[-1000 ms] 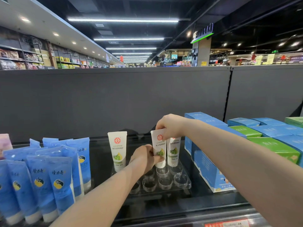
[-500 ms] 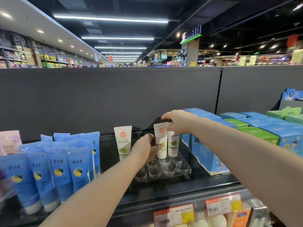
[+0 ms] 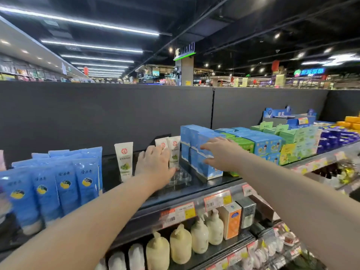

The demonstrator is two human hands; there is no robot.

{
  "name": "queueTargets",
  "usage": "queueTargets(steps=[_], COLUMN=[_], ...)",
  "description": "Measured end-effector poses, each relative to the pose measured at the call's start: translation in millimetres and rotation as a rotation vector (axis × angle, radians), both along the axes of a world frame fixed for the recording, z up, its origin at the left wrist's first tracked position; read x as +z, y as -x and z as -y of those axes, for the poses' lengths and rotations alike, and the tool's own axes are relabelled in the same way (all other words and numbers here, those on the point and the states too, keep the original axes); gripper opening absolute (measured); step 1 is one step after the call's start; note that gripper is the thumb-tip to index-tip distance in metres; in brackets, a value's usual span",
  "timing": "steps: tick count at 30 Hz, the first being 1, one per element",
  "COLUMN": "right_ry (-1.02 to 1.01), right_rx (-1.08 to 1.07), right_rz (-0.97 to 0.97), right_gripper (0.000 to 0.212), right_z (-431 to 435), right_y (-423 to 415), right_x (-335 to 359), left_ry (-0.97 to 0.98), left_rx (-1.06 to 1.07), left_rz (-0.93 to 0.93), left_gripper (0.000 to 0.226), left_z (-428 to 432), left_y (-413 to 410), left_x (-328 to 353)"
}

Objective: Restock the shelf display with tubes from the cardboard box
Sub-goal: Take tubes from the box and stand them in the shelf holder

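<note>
Three white tubes with a red seal and green fruit print stand on the black top shelf (image 3: pixel 204 184). One tube (image 3: pixel 123 160) stands alone at the left; two tubes (image 3: pixel 174 151) stand together in a clear holder tray (image 3: pixel 181 176). My left hand (image 3: pixel 153 164) hovers palm down over the tray, fingers apart, partly covering the pair and holding nothing. Farther right, my right hand (image 3: pixel 220 152) is spread open in front of the blue boxes (image 3: pixel 196 147), also with nothing in it. No cardboard box is in view.
Blue tubes (image 3: pixel 64 178) crowd the shelf's left end. Green and blue cartons (image 3: pixel 259 145) fill the right side. A grey panel (image 3: pixel 116 114) backs the shelf. Price tags (image 3: pixel 185 211) line its front edge, with pump bottles (image 3: pixel 181 244) on the shelf below.
My right hand has let go of the tube's top and moved right, in front of the blue boxes. My left hand has come off the tube and spread open. The view has pulled back.
</note>
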State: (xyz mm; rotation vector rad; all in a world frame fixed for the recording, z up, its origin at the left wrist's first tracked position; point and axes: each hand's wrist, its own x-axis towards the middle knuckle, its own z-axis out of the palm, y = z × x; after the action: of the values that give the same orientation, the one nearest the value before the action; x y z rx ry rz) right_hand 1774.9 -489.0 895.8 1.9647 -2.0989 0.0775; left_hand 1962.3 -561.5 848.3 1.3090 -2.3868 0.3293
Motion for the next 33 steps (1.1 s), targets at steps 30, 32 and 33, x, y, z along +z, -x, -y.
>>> queueTargets(steps=[30,32,33], right_ry=[-0.191,-0.201,-0.208], right_rx=[-1.07,-1.09,-1.096], right_rz=[0.289,0.294,0.29], right_gripper=[0.058,0.057,0.057], right_z=[-684,-696,-701], right_y=[231,254,268], right_x=[-117,-126,-131], left_ry=[-0.219,-0.217,-0.216], left_rx=[-0.924,-0.949,-0.963], left_rz=[0.301,0.32,0.327], left_gripper=[0.069,0.069,0.069], left_z=[-538,-551,-557], left_y=[366,397,414], left_x=[-91,-100,-105])
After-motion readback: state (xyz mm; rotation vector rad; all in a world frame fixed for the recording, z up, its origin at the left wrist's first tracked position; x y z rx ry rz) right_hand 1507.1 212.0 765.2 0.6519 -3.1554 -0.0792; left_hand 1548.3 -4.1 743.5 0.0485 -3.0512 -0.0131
